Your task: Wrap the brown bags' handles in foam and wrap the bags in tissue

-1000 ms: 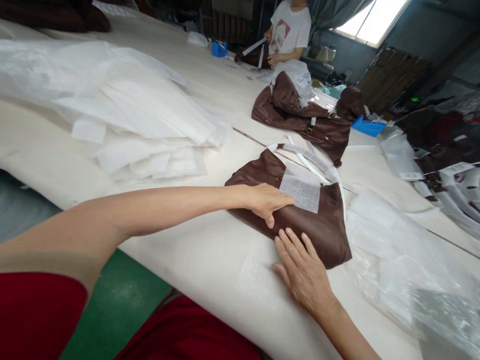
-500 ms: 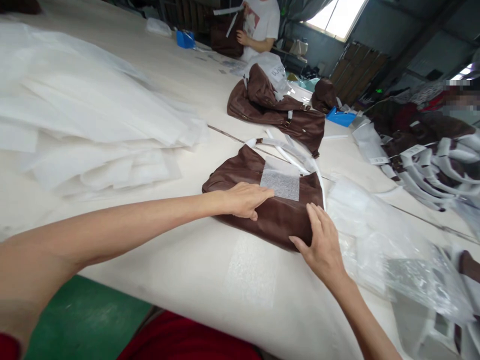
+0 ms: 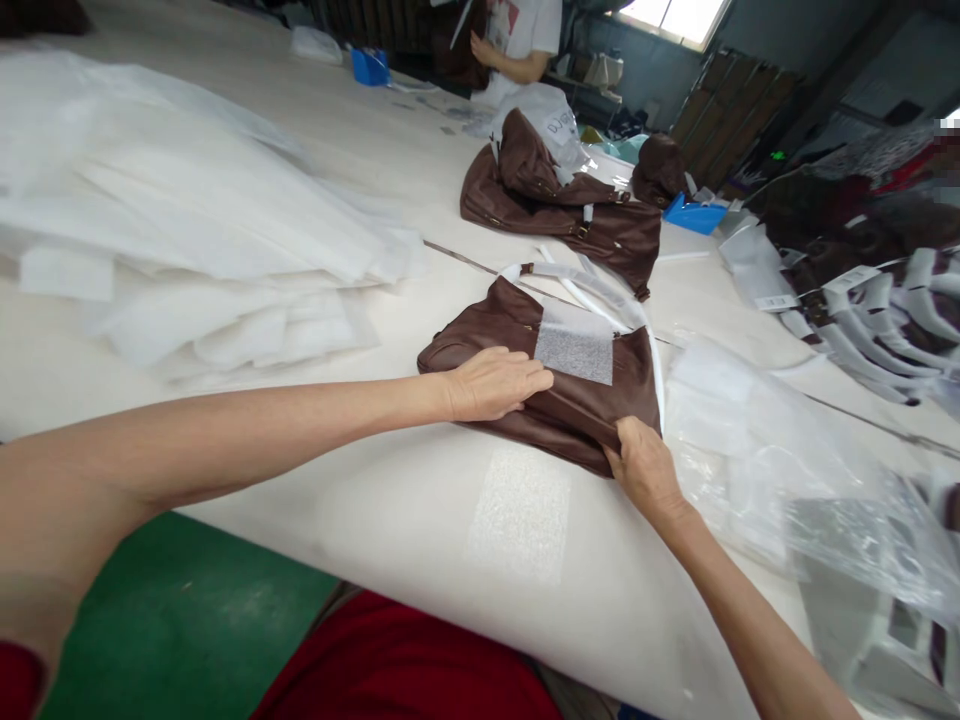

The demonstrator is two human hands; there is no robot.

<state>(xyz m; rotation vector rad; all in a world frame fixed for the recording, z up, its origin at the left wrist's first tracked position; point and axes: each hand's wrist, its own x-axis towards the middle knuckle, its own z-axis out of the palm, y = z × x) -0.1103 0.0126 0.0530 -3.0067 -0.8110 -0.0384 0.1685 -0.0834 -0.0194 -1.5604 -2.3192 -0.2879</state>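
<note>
A brown leather handbag lies on the white table in front of me, a pale sheet tucked over its top edge. Its handle, wrapped in white, arches away from me. My left hand is closed at the middle of the front panel, fingers curled on the leather and thumb hidden. At the lower right corner, my right hand pinches the bag. A raised fold of leather runs between both hands.
White sheets are heaped on the left. Behind the handbag lie more brown bags. Clear plastic bags and wrapped handles lie to the right. Across the table stands another person.
My right hand has closed from spread fingers to a pinch on the bag's corner. My left hand's fingers have curled in. The front panel has creased into a fold.
</note>
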